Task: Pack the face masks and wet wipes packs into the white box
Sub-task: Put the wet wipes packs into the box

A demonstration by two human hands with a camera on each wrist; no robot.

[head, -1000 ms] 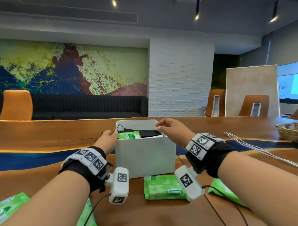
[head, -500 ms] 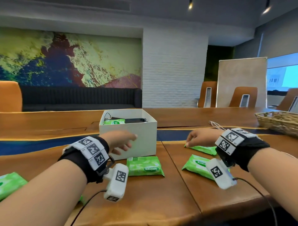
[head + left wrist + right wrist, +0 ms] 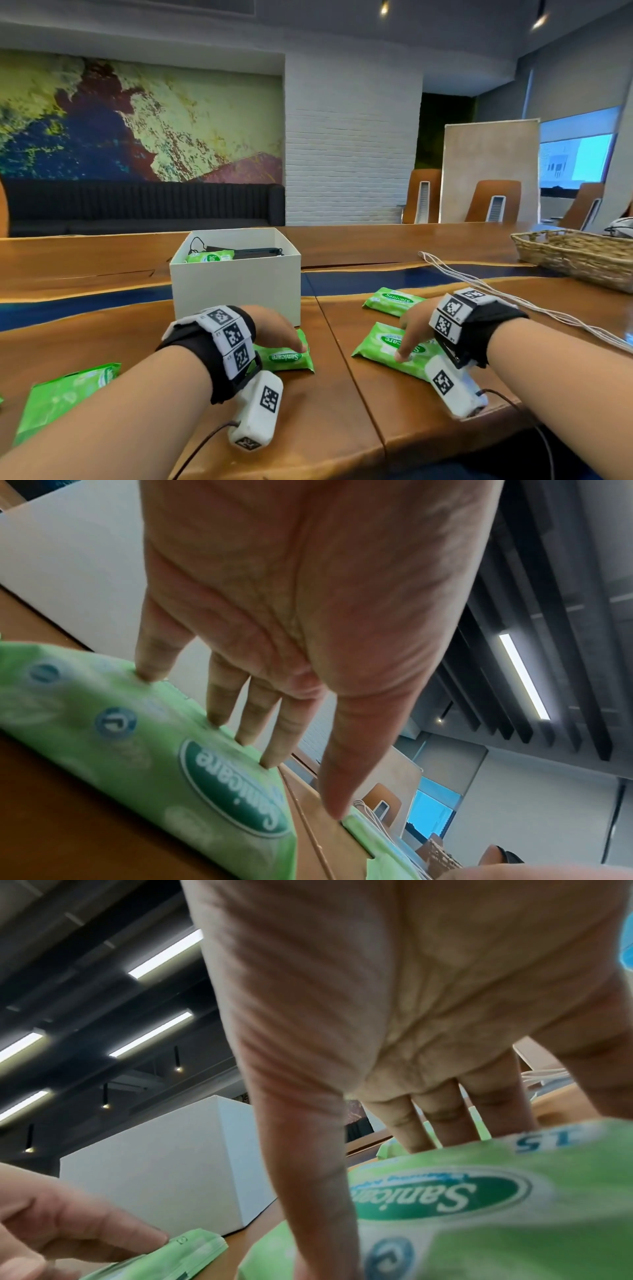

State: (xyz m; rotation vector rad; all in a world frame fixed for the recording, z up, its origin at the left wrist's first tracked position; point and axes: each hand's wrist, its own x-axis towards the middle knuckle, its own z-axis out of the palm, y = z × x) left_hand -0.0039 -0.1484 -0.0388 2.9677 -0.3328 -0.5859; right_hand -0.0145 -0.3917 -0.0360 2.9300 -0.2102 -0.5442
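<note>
Now both hands (fingers straight) on wipes packs

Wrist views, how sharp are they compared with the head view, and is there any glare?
Head view: sharp, ceiling spotlights flare slightly. Left wrist view: the wet wipes pack under the left hand is blurred, a ceiling strip light glares. Right wrist view: the pack beneath the right hand is smeared, strip lights bright.

wet wipes packs | "Sanicare" | right pack | "15"
</note>
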